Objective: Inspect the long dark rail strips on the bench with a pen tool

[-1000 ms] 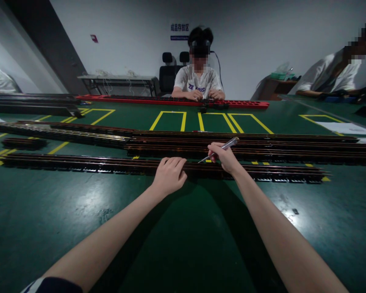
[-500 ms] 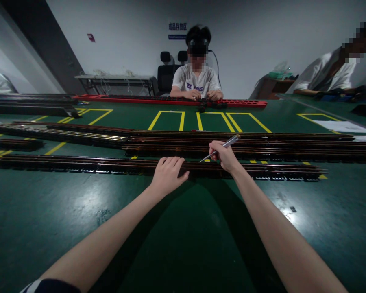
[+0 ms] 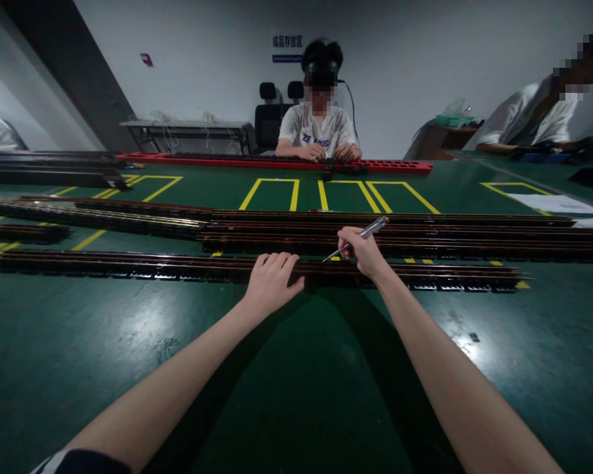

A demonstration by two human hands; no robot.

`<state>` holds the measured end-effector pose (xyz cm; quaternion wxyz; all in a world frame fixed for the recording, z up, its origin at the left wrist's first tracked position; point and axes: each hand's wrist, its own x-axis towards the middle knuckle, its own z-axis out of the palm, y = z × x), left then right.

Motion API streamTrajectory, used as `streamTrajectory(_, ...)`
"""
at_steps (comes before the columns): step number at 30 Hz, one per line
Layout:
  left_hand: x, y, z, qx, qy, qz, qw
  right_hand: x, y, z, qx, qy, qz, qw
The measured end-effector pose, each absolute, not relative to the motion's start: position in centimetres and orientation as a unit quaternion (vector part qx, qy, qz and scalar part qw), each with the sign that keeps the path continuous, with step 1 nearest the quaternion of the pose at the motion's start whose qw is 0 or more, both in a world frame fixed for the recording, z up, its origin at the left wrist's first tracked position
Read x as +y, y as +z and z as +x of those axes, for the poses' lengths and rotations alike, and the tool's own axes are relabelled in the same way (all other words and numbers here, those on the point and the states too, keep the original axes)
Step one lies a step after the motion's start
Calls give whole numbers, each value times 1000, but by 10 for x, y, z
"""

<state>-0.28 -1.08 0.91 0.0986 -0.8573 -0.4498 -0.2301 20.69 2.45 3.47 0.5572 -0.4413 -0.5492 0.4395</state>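
Left hand (image 3: 271,284) laid over near dark strips (image 3: 321,273), thumb spread; right hand (image 3: 362,251) pinching slim screwdriver-like tool (image 3: 374,227), tip over strips between both hands; strips crosswise on bench (image 3: 301,382).

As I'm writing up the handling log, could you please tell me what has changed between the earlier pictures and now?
The left hand has spread its thumb toward the right hand, and the scene has drifted slightly left in view. Nothing was taken hold of or let go: the left hand stays on the near bundle of dark strips; the right keeps its slim pointed tool.
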Motion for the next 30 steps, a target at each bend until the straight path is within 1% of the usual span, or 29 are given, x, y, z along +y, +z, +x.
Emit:
streamTrajectory(18, -11, 10, -2, -452, -225, -858, 96, 25, 34, 208, -548, 434, -448, 557)
streamTrajectory(30, -11, 9, 1, -468, -217, -848, 122, 26, 32, 207, -564, 426, -441, 553)
